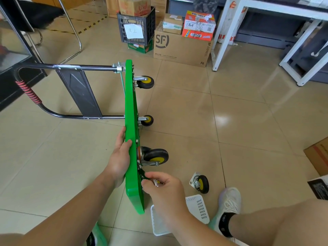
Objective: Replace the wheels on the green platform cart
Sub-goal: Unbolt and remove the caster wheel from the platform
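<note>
- Tiled floor (239,107): green cart (130,107) stands on edge, running away, wheels (145,82) facing right.
- Left hand (120,157) grips its rim; right hand (163,190) pinches hardware (156,182) at the near underside.

Glossy beige floor tiles (239,107) mirror pale light. Well beyond the fingers (126,144) stand cardboard boxes (181,48) and a black crate (136,27); a white desk (276,8) further right.

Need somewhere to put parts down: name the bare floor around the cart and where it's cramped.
Free: the tiles right of the mounted wheels, between the SF box and the loose wheel; also left of the green deck, below the handle. Crowded: the near corner, with right hand, white basket and shoe.
</note>
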`<state>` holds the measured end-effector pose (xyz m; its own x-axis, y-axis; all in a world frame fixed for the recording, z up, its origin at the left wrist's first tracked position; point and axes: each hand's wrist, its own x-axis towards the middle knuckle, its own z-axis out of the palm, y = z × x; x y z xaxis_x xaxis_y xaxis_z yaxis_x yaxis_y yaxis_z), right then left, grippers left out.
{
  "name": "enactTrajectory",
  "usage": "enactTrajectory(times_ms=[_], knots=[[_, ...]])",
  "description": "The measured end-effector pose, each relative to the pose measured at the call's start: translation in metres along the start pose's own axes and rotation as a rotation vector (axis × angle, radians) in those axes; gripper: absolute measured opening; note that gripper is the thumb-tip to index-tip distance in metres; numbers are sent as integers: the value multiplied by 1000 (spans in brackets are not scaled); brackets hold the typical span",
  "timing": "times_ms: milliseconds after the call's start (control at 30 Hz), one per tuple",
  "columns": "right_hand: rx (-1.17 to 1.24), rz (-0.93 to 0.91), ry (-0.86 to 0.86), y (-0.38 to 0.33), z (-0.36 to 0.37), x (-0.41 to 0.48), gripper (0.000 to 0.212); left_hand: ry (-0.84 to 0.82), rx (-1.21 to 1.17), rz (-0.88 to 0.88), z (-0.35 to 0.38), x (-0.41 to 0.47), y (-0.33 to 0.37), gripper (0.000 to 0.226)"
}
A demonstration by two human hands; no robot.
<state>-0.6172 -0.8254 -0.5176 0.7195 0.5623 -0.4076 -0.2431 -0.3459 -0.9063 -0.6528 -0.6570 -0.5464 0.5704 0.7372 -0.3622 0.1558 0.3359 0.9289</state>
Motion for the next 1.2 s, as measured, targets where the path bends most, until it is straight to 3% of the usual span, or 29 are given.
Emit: enactTrajectory(times_ms=[233,433,633,800,900,1100,1200], knots=[[200,107,-137,1,-2,1,31,1,-5,8,0,1,-1,52],[301,127,-281,9,-4,-1,60,-12,-4,13,-1,3,-2,52],[376,134,-287,8,-8,-1,67,-13,-13,12,-2,3,-3,52],[585,262,-258,0,-9,0,37,-19,-6,17,-2,2,-2,52],[541,333,-232,-1,-7,2,9,-11,-6,20,-1,3,-2,52],[514,400,-131,-1,-5,13,18,-5,-15,16,0,2,-1,52],[476,459,-139,1,-5,17,11,-2,-21,11,0,1,-1,52]])
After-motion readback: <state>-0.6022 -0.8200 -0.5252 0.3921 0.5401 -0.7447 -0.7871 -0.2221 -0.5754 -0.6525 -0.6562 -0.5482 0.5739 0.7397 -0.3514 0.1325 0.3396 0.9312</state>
